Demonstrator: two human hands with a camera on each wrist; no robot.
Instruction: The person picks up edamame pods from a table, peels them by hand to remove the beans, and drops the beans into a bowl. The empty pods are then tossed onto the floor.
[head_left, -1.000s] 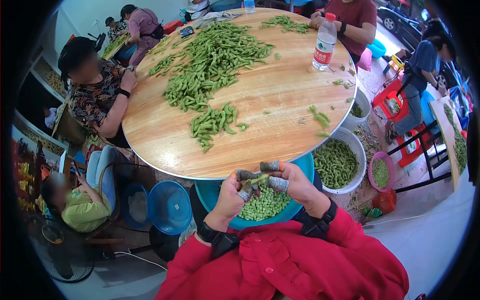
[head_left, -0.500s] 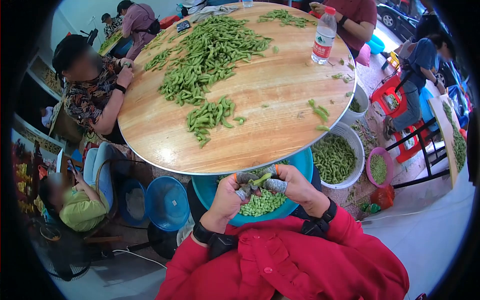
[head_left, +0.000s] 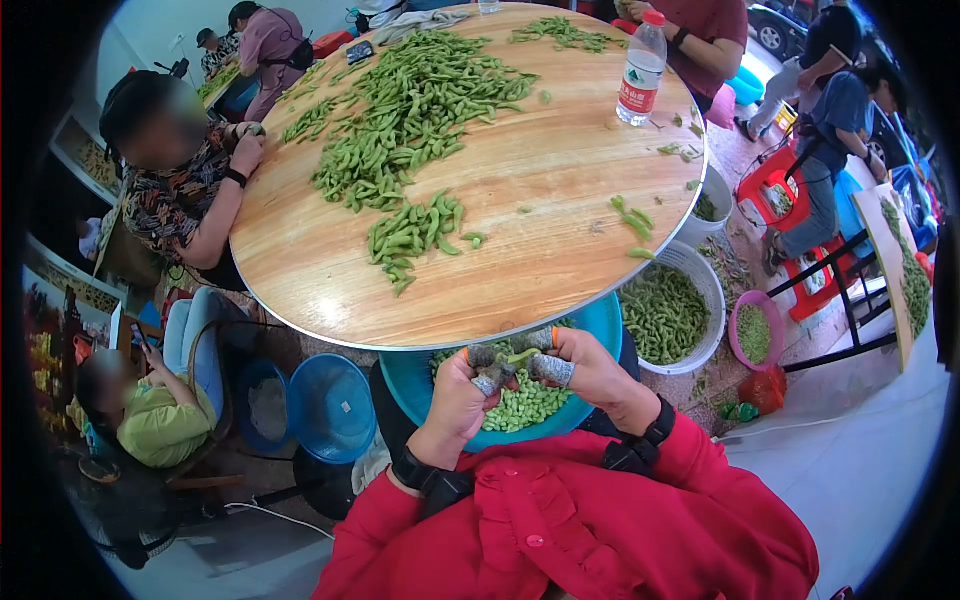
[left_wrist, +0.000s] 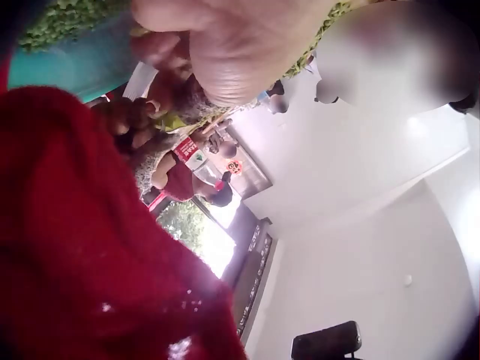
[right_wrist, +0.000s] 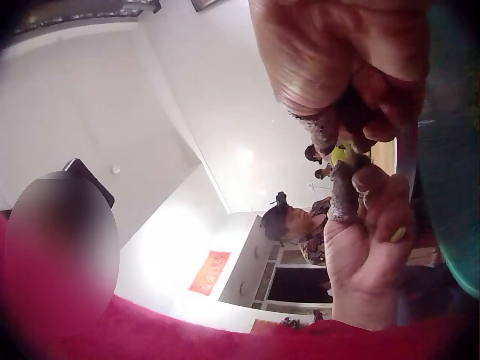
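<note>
Pod [head_left: 519, 356]: held btwn L hand [head_left: 455, 395] & R hand [head_left: 597, 375], above teal basin [head_left: 389, 392]; an end to each side, presumably for two-sided control of a short, slick thing.
L hand: narrow, pinching pod w/ thumb & finger; rest of fingers partly hidden.
R hand: likewise narrow on pod's other end, facing L hand, prob. so both can work the hull.
Grey covers [head_left: 551, 370]: on thumb & finger of each hand, prob. to save skin & add grip.
Green bit [right_wrist: 397, 235]: at L hand's fingers, R wrist view; bean or scrap, can't tell.
Teal basin: at desk's near edge, under hands, likely as a catch for drops.
Beans [head_left: 520, 408]: loose in basin, directly below the work.
Desk [head_left: 530, 265]: round, wood-topped; carries supply.
Small heap [head_left: 410, 235]: pods on near part of desk, prob. for short reach.
Main pile [head_left: 420, 115]: pods mid-desk, presumably shared w/ others seated round.
Bottle [head_left: 639, 75]: upright, desk's R side, apart from main pile, prob. out of the arms' way.
White basket [head_left: 714, 300]: on floor, R of teal basin, filled w/ pods or hulls (can't tell).
</note>
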